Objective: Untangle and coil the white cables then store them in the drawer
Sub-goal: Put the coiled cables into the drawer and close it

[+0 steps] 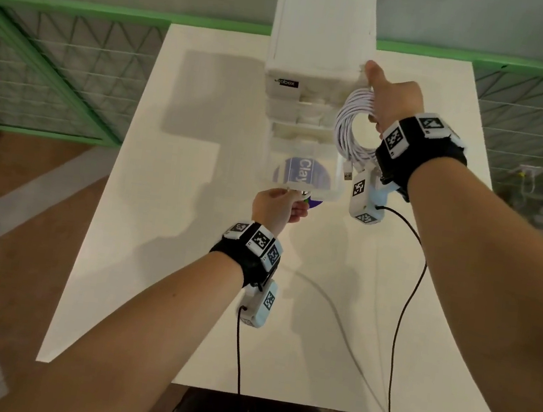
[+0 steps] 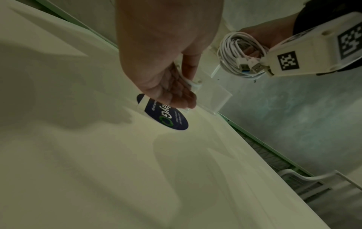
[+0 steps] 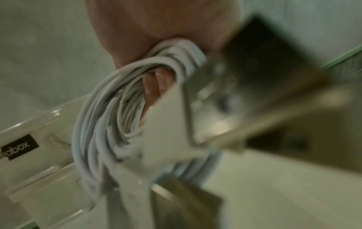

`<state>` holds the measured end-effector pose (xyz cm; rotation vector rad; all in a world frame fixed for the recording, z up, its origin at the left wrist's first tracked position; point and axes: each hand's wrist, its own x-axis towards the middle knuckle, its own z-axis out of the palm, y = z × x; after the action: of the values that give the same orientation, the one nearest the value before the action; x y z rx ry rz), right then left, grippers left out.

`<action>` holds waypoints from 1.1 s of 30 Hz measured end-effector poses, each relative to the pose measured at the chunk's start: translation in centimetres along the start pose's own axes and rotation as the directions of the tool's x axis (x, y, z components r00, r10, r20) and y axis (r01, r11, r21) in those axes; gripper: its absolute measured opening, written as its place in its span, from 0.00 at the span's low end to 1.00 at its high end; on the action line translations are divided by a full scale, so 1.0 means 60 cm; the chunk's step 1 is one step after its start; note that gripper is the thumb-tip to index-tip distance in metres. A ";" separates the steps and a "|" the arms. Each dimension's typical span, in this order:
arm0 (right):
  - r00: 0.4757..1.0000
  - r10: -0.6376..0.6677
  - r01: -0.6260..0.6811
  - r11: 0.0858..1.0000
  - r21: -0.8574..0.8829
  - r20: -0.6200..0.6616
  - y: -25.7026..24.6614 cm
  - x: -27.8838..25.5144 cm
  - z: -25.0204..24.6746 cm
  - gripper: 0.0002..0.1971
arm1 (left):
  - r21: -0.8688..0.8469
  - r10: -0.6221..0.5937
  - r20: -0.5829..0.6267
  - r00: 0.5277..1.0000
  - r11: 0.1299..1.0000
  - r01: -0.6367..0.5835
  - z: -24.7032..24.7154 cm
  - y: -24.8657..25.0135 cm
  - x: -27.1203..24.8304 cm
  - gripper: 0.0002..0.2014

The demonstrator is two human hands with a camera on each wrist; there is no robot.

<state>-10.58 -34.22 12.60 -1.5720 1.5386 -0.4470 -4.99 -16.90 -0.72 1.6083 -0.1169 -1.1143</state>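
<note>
White surface (image 1: 159, 260) carries a white drawer unit (image 1: 321, 39); its clear bottom drawer (image 1: 334, 176) stands pulled out. Right hand (image 1: 394, 101) grips coiled white cables (image 1: 346, 125) above the drawer's right side. Left hand (image 1: 277, 206) pinches the drawer handle (image 1: 295, 187).

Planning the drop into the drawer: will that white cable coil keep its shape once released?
Probably not fully. The cable coil has no visible tie and only the right hand bunches it, so loops may spring apart. Its plugs dangle free and could snag the drawer rim.
</note>
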 end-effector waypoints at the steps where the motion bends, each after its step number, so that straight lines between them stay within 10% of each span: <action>1: 1.000 0.006 -0.006 1.000 0.003 0.000 0.000 0.000 0.001 0.32 | 0.008 0.000 0.000 1.000 1.000 0.000 -0.001 0.001 -0.002 0.06; 23: 0.998 0.028 -0.036 0.989 0.142 0.054 0.017 -0.010 0.002 0.35 | 0.137 -0.017 0.110 0.994 0.991 0.002 -0.014 0.022 -0.016 0.12; 28: 1.000 -0.016 0.023 0.945 0.328 -0.024 0.035 -0.026 0.020 0.35 | 0.495 -0.242 0.228 0.943 0.863 0.101 -0.042 0.083 -0.040 0.11; 33: 1.000 0.013 -0.001 0.896 0.445 -0.024 0.054 -0.041 0.067 0.35 | 0.482 0.122 0.231 0.965 0.848 -0.223 -0.072 0.177 -0.046 0.09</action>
<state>-9.94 -30.18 8.61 -1.2046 1.3398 -0.7611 1.35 -16.15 9.18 1.8963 -0.7249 -1.1522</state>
